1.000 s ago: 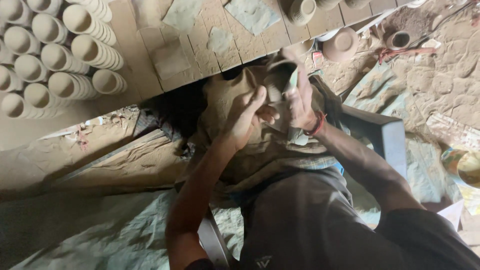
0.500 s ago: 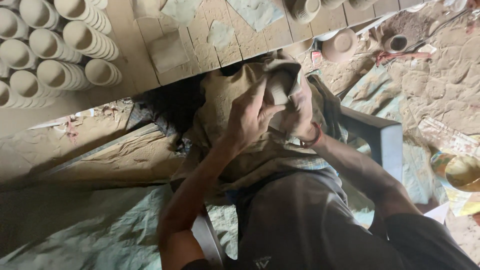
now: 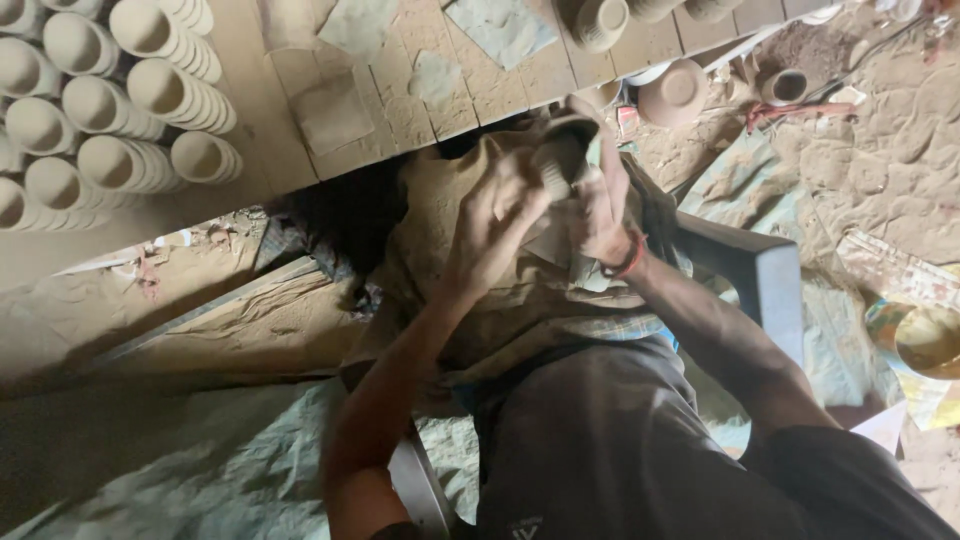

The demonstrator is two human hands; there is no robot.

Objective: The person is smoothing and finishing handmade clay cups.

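A small wet clay cup (image 3: 560,162) sits between both my hands, above my lap. My left hand (image 3: 495,225) wraps around its left side with the fingers curled on it. My right hand (image 3: 600,215), with a red thread band at the wrist, grips the cup from the right. Beneath the hands a clay-smeared cloth (image 3: 470,300) covers my knees. Part of the cup is hidden by my fingers.
Rows of stacked clay cups (image 3: 110,100) lie on a wooden board (image 3: 400,90) at the upper left. More cups (image 3: 600,20) and a bowl (image 3: 675,92) stand beyond. A grey stool edge (image 3: 765,275) is to the right, a brass bowl (image 3: 930,340) at far right.
Both hands have come together around the clay cup and shifted slightly right; earlier they were a little apart with the cup less enclosed.
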